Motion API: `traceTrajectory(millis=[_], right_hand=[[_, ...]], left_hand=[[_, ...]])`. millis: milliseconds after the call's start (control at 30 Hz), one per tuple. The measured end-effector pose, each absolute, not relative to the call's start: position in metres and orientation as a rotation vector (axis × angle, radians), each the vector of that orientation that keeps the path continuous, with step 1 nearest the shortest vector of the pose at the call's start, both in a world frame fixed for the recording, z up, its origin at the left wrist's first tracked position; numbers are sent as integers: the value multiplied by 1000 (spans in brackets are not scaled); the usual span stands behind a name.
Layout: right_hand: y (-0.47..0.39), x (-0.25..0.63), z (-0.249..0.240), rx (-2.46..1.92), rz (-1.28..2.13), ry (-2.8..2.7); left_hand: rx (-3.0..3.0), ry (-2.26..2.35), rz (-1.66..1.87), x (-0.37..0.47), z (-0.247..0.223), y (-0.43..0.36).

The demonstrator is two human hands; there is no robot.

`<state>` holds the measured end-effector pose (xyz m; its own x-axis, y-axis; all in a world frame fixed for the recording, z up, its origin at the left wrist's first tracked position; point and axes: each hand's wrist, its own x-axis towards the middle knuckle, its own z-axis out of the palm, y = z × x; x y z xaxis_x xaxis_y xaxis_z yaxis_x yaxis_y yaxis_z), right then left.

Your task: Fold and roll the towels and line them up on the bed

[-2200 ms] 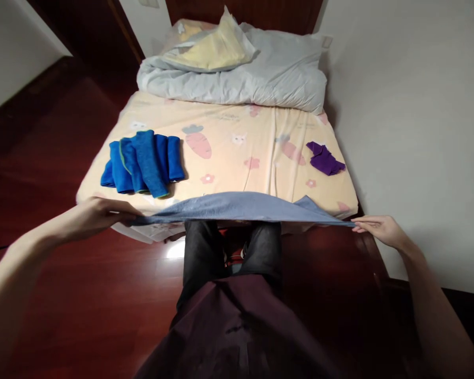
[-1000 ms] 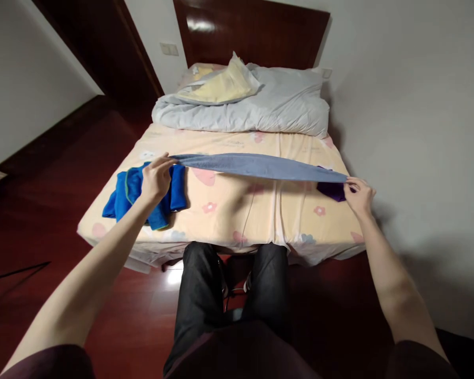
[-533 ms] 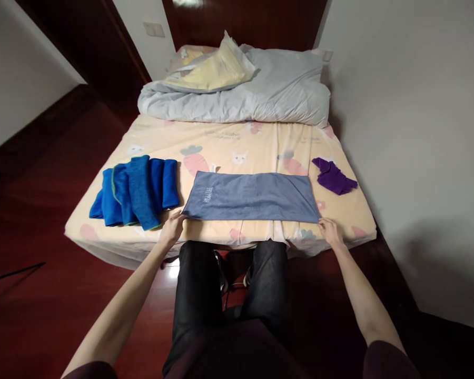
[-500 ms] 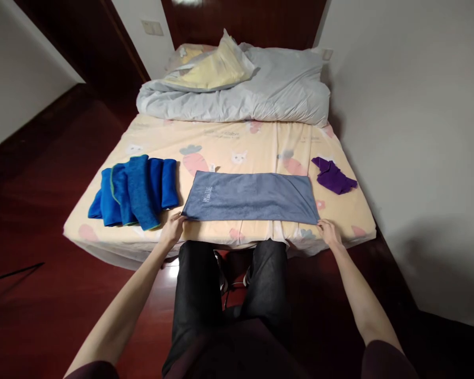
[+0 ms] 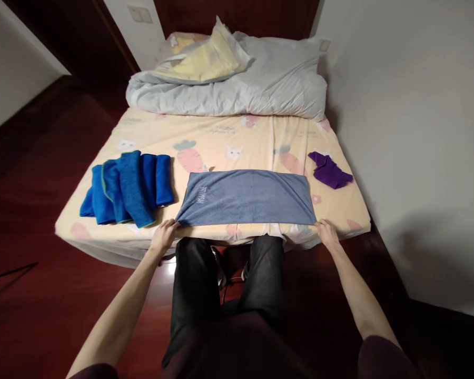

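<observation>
Wears a dark plum top (image 5: 253,331), nearly black in deep shadow across the front and too dim to read in detail. Shows only a sliver of the left sleeve (image 5: 95,371) at the bottom edge, and more of the right sleeve (image 5: 381,358), in the same plum cloth, with a plain hem near the elbow. Has bare forearms (image 5: 124,300) and a bare left hand (image 5: 165,235) and right hand (image 5: 327,233). Also wears loose charcoal trousers (image 5: 195,279), slightly paler over the thighs. Has dark shoes (image 5: 220,273) with whitish edges, mostly hidden by the trousers.
</observation>
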<state>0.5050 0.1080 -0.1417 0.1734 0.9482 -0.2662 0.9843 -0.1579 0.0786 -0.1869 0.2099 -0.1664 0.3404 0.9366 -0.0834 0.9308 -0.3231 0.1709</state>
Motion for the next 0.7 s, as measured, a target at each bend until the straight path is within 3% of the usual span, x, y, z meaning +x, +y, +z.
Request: traceTrajectory(millis=[400,567,700], right_hand=[[103,475,-108,2082,-265,1723],[160,405,-88,2090,-260,1747],[217,290,-89,2170,-248,2437]], left_hand=[[2359,1663,-123,-192,-150,191],[2450,1564,302,-135,-116,226],[2499,1473,536,-52,-102,259]])
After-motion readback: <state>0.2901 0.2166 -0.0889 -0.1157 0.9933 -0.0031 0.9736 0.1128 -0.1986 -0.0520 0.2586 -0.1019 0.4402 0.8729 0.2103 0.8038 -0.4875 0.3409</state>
